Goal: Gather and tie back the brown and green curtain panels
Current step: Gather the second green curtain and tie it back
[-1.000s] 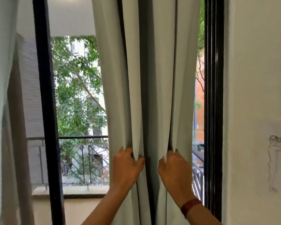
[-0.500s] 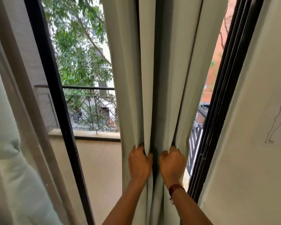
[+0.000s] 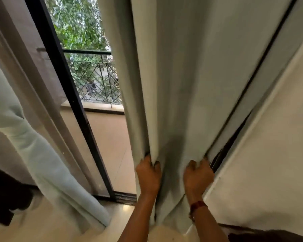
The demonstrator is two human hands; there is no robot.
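**A:** What fills most of the view?

**B:** The pale green curtain panel (image 3: pixel 182 75). It hangs in long folds down the middle, and its top is cut off by the upper edge. To its right is a white wall (image 3: pixel 269 154). A dark door track (image 3: pixel 224 152) shows in the thin gap between them.

**A:** And to the left?

**B:** A second pale green curtain (image 3: pixel 42 163), near and blurred, slants down to the floor (image 3: pixel 51 229). Its upper part is out of frame. Behind it lies a greyish-brown strip (image 3: pixel 21 67); whether it is cloth or wall I cannot tell. Further right stands the black door post (image 3: pixel 73 110). Beyond the glass is a balcony railing (image 3: pixel 94 72) with green leaves behind it, partly hidden by the middle panel.

**A:** Where are the hands?

**B:** Both are low on the middle panel, side by side but apart. The left hand (image 3: pixel 149 175) has its grip clamped round a fold near the panel's left edge, with the fingertips buried in cloth. The right hand (image 3: pixel 198 177) has its grip clamped on the panel's right edge, just beside the wall, and its fingertips are hidden too.

**A:** Anything smaller?

**B:** A red wristband (image 3: pixel 198 206) on the right wrist. There is also a dark shape (image 3: pixel 5 198) at the near left, too cut off to name.
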